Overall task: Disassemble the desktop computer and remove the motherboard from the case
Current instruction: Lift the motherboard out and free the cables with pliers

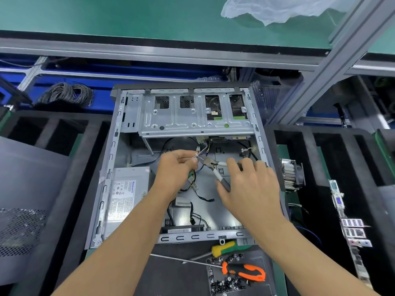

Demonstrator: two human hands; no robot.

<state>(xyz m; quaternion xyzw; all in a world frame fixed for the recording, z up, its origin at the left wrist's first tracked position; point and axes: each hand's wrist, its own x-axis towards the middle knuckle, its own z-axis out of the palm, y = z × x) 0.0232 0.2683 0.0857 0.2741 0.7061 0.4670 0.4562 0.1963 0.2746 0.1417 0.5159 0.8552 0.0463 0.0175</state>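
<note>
Since the case floor looks bare, motherboard seems out; left hand pinches wire bundle, right hand grips cutters, PSU remains.

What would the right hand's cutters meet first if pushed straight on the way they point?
The right hand aims the cutters up-left at the wire bundle pinched by the left hand. They would likely meet those wires first; depth is unclear.

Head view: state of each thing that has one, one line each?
Case: open, side panel off, motherboard bay bare.
Cable bundle: pinched in left hand.
Cutters: gripped by right hand, tips at the bundle.
Power supply: in the case.
Screwdriver: lying idle.
Orange pliers: lying idle.
</note>
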